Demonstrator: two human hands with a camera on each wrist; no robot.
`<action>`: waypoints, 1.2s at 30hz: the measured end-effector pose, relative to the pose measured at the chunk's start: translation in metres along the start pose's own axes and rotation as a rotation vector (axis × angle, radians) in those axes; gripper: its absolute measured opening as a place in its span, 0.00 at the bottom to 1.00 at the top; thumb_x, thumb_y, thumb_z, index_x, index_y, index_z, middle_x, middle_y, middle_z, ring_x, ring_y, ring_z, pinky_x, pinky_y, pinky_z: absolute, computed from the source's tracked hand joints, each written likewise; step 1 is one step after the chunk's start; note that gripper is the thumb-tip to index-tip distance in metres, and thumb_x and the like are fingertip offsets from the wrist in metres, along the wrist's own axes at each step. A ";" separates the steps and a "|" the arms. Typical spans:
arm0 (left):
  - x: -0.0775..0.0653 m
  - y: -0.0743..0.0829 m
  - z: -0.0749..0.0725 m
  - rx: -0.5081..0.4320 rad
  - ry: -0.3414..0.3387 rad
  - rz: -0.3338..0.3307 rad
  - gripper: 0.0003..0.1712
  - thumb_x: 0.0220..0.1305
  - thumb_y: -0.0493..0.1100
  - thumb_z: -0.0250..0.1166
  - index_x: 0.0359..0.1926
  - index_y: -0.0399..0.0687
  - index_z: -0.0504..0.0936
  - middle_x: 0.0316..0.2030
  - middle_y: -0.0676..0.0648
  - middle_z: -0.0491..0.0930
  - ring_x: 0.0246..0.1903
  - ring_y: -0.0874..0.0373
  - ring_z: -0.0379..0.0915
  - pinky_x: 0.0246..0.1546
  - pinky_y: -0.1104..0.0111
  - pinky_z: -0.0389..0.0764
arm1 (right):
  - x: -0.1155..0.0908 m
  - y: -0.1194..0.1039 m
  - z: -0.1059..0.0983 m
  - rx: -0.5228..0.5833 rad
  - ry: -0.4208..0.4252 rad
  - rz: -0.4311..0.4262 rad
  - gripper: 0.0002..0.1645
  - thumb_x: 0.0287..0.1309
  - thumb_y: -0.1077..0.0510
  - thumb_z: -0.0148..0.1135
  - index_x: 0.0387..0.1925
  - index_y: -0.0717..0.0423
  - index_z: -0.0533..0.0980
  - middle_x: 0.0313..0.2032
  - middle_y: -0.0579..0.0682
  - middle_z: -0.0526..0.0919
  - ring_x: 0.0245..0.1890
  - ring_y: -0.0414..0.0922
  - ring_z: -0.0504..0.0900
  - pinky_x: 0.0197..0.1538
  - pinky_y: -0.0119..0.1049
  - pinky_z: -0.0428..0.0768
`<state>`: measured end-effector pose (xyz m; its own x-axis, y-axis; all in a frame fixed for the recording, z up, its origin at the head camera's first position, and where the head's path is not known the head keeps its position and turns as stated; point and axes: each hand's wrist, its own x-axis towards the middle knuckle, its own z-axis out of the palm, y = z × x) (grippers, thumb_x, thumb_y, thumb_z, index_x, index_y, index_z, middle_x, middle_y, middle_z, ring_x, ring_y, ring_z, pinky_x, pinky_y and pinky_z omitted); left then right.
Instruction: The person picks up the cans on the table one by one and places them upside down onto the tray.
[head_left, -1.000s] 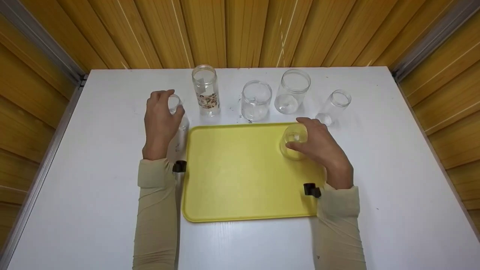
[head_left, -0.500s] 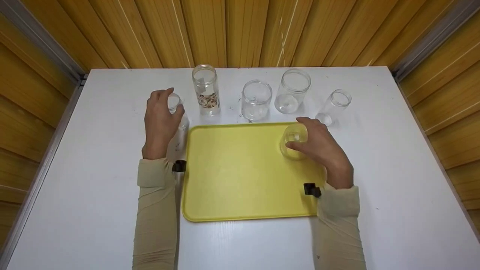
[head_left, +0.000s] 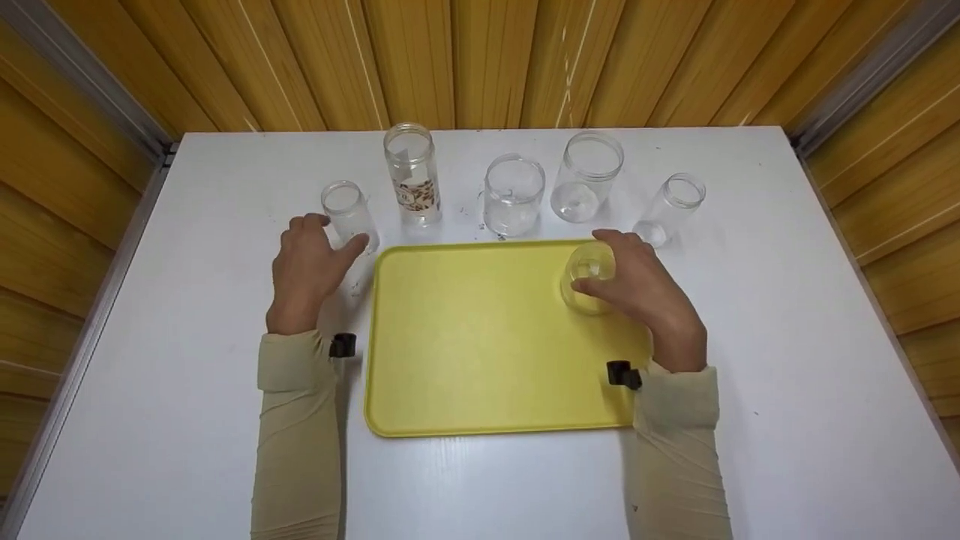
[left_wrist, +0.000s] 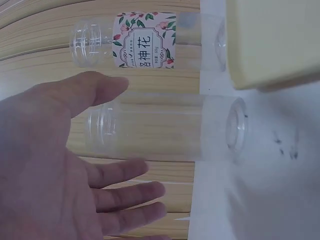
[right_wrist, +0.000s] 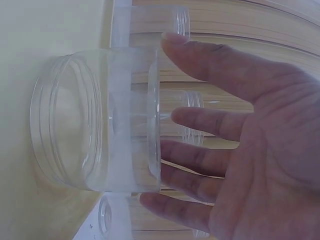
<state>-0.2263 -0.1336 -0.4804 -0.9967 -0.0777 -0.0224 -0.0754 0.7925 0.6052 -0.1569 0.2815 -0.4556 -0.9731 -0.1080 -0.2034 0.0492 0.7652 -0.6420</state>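
My left hand (head_left: pixel 307 262) is beside a slim clear plastic jar (head_left: pixel 349 214), thumb and fingers spread with a gap between them. In the left wrist view this jar (left_wrist: pixel 165 127) stands upright on the table past the fingertips, its threaded mouth uncovered. On the far right part of the yellow tray (head_left: pixel 480 352) a wide clear jar (head_left: pixel 581 296) rests upside down. My right hand (head_left: pixel 641 285) arches over it. The right wrist view shows the wide jar (right_wrist: pixel 125 120) with its threaded rim on the tray and the fingertips (right_wrist: pixel 172 40) spread right at its base edge.
Behind the tray stand a tall jar with a floral label (head_left: pixel 415 195), a short wide jar (head_left: pixel 514 199), a larger wide jar (head_left: pixel 589 176) and a slim jar (head_left: pixel 671 210) at the right. Wood-patterned panels (head_left: pixel 487 60) close off the table's back.
My left hand has drawn back toward the body from the slim jar's mouth, and that jar now shows more fully. My right hand and the upside-down jar have stayed in place.
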 end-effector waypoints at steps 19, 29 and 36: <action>-0.039 -0.018 0.029 0.198 -0.187 0.092 0.28 0.70 0.53 0.66 0.51 0.29 0.79 0.60 0.27 0.73 0.51 0.35 0.73 0.45 0.43 0.81 | -0.006 -0.002 -0.007 0.028 0.039 -0.018 0.50 0.66 0.51 0.73 0.79 0.67 0.59 0.75 0.70 0.62 0.76 0.65 0.57 0.75 0.60 0.58; -0.046 -0.010 0.039 0.244 -0.214 0.145 0.26 0.68 0.45 0.61 0.60 0.30 0.75 0.60 0.29 0.72 0.53 0.34 0.70 0.45 0.41 0.79 | -0.007 0.000 -0.019 0.030 0.099 -0.025 0.50 0.68 0.48 0.72 0.79 0.66 0.60 0.76 0.68 0.61 0.77 0.65 0.57 0.75 0.61 0.59; -0.050 -0.013 0.042 0.279 -0.228 0.173 0.27 0.70 0.42 0.56 0.64 0.29 0.71 0.61 0.31 0.70 0.57 0.34 0.67 0.50 0.40 0.77 | -0.007 0.002 -0.027 0.027 0.121 -0.022 0.49 0.69 0.48 0.71 0.79 0.65 0.60 0.76 0.68 0.62 0.76 0.65 0.57 0.75 0.62 0.59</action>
<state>-0.1772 -0.1146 -0.5201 -0.9741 0.1822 -0.1340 0.1200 0.9186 0.3766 -0.1564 0.3012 -0.4359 -0.9940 -0.0456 -0.0992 0.0321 0.7460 -0.6652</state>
